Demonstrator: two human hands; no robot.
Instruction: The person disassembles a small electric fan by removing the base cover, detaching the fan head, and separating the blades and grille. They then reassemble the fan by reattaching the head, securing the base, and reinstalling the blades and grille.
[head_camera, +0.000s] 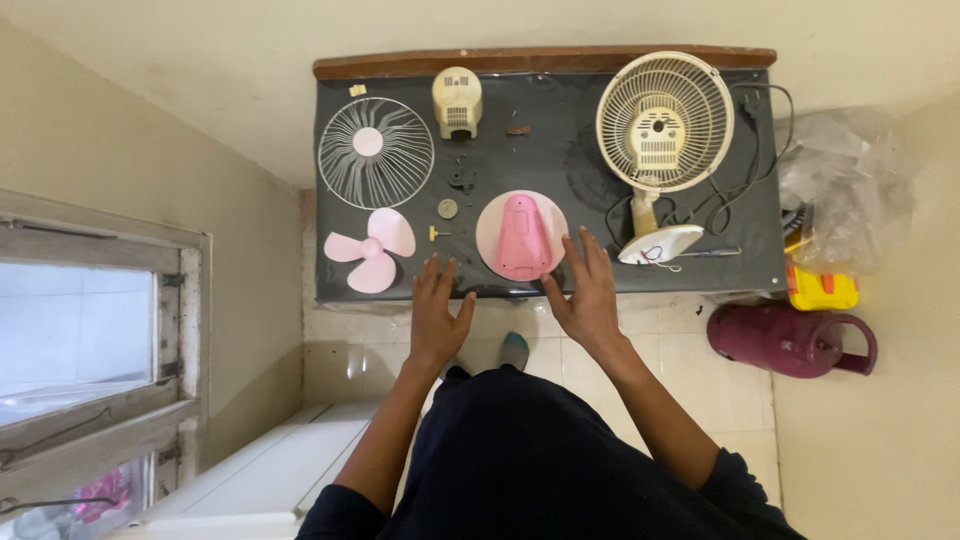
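between the left hand (437, 312) and the right hand (586, 290) sits a pink fan base (522, 236) on the worktop (545, 150). both hands are flat with fingers spread, holding nothing.

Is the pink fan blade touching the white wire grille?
Apart. The head view shows a strip of dark table between the pink fan blade and the white wire grille.

Two hands, left (436, 312) and right (588, 297); one tabletop (540, 150); one fan blade (370, 249); one wire grille (376, 152); one pink base (521, 236); one fan (665, 122); one jug (790, 340).
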